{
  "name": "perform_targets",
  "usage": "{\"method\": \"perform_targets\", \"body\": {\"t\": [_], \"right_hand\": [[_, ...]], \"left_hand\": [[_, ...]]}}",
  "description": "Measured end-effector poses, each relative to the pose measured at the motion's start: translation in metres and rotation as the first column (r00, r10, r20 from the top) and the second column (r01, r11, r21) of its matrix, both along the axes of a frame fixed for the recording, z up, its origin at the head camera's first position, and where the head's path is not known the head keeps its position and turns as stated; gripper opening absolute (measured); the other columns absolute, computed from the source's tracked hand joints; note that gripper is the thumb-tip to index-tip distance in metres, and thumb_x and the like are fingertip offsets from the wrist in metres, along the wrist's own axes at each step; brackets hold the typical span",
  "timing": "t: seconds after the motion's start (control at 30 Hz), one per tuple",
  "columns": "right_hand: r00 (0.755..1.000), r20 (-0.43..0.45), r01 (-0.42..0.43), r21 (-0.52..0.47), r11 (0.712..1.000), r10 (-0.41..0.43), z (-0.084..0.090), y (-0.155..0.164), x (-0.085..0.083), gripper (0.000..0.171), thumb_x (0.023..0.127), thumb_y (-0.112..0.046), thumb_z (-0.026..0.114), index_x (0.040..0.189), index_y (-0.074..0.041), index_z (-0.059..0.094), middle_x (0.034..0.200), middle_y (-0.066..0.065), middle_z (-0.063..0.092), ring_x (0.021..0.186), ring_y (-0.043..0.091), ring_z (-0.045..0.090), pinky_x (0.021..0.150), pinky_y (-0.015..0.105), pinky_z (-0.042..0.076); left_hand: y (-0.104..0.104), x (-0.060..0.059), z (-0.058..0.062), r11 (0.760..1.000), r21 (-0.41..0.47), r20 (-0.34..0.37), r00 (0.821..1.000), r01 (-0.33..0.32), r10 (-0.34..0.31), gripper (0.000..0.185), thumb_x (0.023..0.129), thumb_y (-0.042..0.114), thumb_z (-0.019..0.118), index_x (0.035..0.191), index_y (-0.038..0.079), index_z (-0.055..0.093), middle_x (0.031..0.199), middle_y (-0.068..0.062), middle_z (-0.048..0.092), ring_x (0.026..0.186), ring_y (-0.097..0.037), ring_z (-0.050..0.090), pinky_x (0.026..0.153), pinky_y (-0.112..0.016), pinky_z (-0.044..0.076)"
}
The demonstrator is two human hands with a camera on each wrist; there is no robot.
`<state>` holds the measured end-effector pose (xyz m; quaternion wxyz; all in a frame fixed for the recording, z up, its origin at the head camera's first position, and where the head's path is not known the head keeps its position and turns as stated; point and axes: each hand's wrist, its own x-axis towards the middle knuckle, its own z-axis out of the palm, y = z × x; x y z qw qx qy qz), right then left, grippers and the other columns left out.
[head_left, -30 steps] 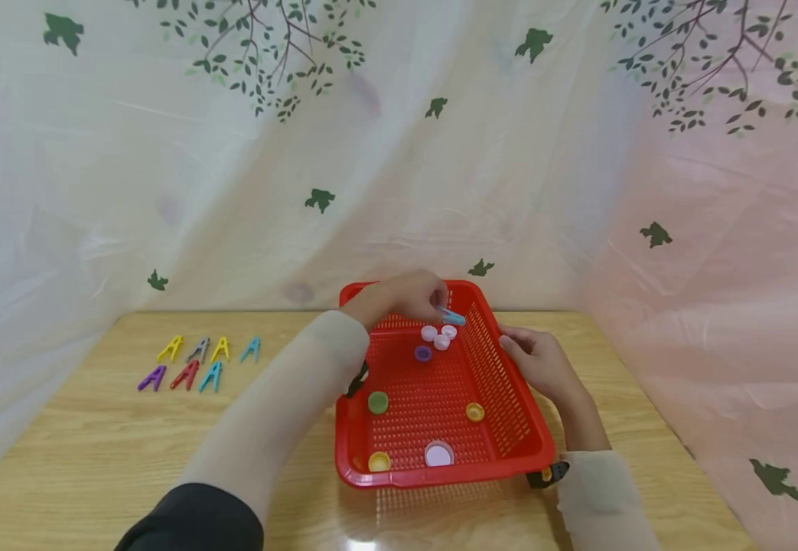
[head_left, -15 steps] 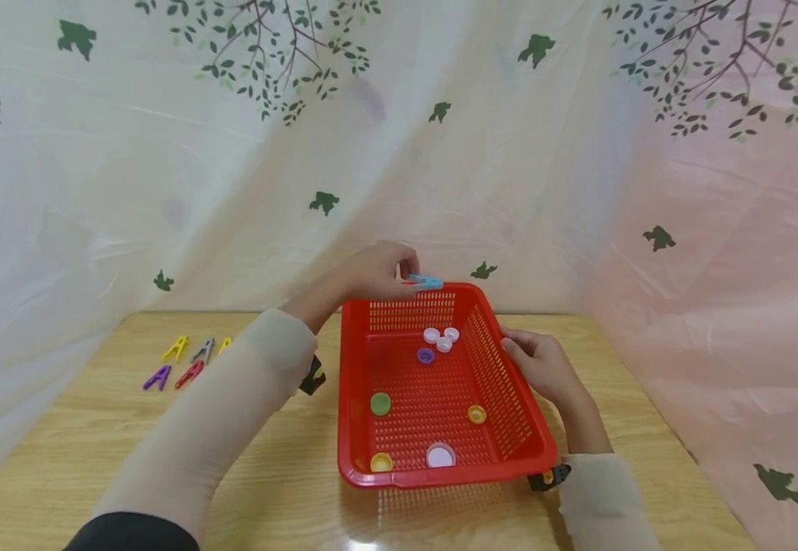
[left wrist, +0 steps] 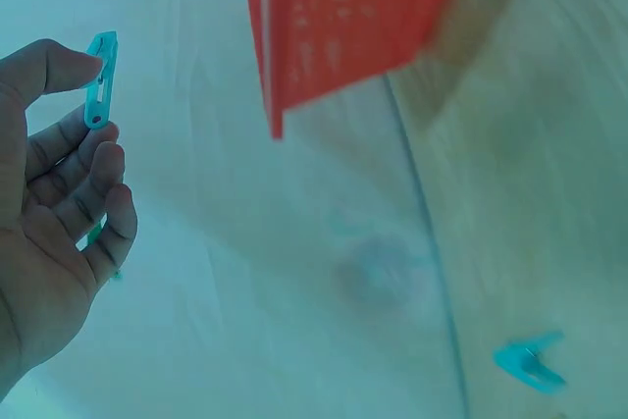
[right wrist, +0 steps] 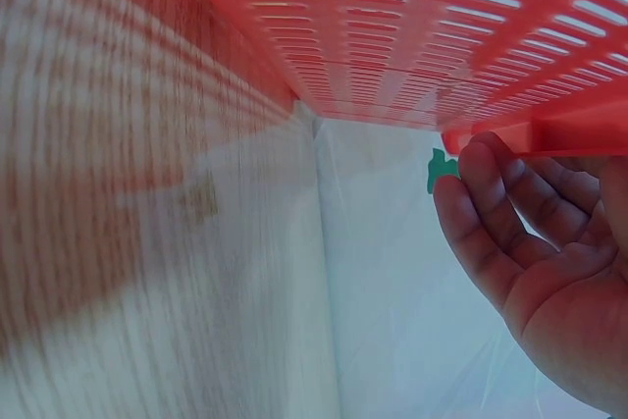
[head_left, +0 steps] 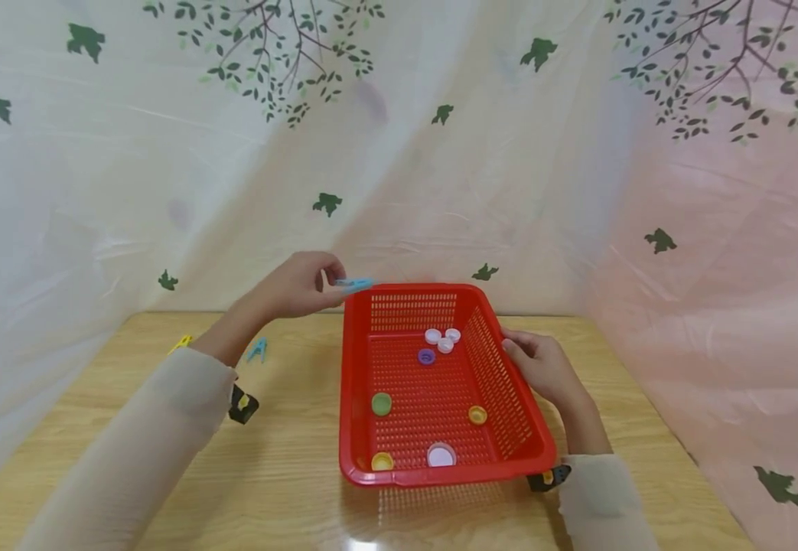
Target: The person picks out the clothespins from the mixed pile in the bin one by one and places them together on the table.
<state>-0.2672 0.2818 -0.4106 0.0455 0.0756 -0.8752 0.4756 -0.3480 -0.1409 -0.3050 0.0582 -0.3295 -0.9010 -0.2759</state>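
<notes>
My left hand (head_left: pixel 295 287) pinches a light blue clothespin (head_left: pixel 357 285) between thumb and fingertips, just outside the far left corner of a red plastic basket (head_left: pixel 412 289). In the left wrist view the clothespin (left wrist: pixel 101 85) stands upright in the fingers. My right hand (head_left: pixel 543 371) grips the basket's right rim, and in the right wrist view its curled fingers (right wrist: pixel 481 233) lie beneath that rim. Another light blue clothespin (head_left: pixel 257 350) lies on the table behind the left forearm, and a yellow clothespin (head_left: pixel 180 343) peeks out beside the arm.
Inside the basket lie several small white caps (head_left: pixel 433 336), a purple cap (head_left: pixel 426 357), a green cap (head_left: pixel 381 404), two yellow caps (head_left: pixel 477 415) and a larger white cap (head_left: pixel 441 455). A printed cloth backdrop (head_left: pixel 412 191) hangs behind the wooden table (head_left: pixel 288 474).
The left hand has risen out of the basket and travelled left over the rim with the clothespin. Its forearm now covers most clothespins on the table. The right hand stays put.
</notes>
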Motion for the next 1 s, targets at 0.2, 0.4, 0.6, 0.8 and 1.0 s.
{"method": "perform_targets", "body": {"t": [0.2, 0.4, 0.6, 0.8, 1.0], "right_hand": [[1.0, 0.004, 0.005, 0.006, 1.0, -0.005, -0.001, 0.001, 0.0, 0.048, 0.106, -0.031, 0.057, 0.146, -0.005, 0.056, 0.118, 0.021, 0.07, 0.082, 0.025, 0.073, 0.072, 0.037, 0.062], [1.0, 0.0, 0.002, 0.017, 1.0, -0.002, -0.001, 0.001, -0.001, 0.047, 0.106, -0.03, 0.057, 0.146, -0.005, 0.057, 0.116, 0.021, 0.071, 0.081, 0.025, 0.073, 0.071, 0.036, 0.062], [1.0, -0.007, 0.011, 0.03, 0.999, -0.011, 0.001, 0.001, -0.001, 0.049, 0.106, -0.032, 0.057, 0.147, -0.006, 0.055, 0.118, 0.02, 0.07, 0.083, 0.025, 0.073, 0.073, 0.037, 0.062], [1.0, 0.002, 0.009, 0.017, 1.0, -0.009, 0.001, 0.0, 0.0, 0.049, 0.106, -0.032, 0.057, 0.147, -0.005, 0.054, 0.12, 0.022, 0.069, 0.085, 0.026, 0.072, 0.073, 0.037, 0.062], [1.0, 0.006, 0.01, 0.02, 1.0, -0.01, 0.0, 0.0, 0.0, 0.05, 0.106, -0.031, 0.057, 0.148, -0.005, 0.054, 0.122, 0.022, 0.069, 0.086, 0.026, 0.072, 0.074, 0.038, 0.062]], "left_hand": [[-0.041, 0.013, -0.022, 0.999, 0.016, 0.01, 0.999, -0.048, 0.048, 0.019, 0.091, 0.018, 0.073, 0.105, 0.009, 0.066, 0.094, -0.004, 0.063, 0.064, -0.019, 0.054, 0.061, -0.035, 0.05], [-0.074, 0.029, -0.04, 0.994, 0.05, 0.027, 0.995, -0.099, 0.098, 0.021, 0.092, 0.016, 0.075, 0.108, 0.006, 0.066, 0.097, -0.008, 0.064, 0.062, -0.017, 0.056, 0.06, -0.034, 0.05], [-0.102, 0.045, -0.054, 0.982, 0.058, 0.04, 0.984, -0.178, 0.176, 0.028, 0.094, 0.019, 0.074, 0.115, 0.003, 0.065, 0.101, -0.01, 0.064, 0.065, -0.017, 0.058, 0.061, -0.032, 0.051], [-0.122, 0.056, -0.069, 0.963, 0.06, 0.081, 0.962, -0.265, 0.259, 0.029, 0.094, 0.02, 0.073, 0.115, 0.001, 0.065, 0.107, -0.017, 0.063, 0.068, -0.02, 0.058, 0.049, -0.033, 0.049], [-0.129, 0.063, -0.086, 0.923, -0.035, 0.069, 0.921, -0.383, 0.384, 0.035, 0.093, 0.027, 0.072, 0.114, 0.0, 0.066, 0.107, -0.017, 0.068, 0.076, -0.022, 0.059, 0.061, -0.038, 0.05]]}}
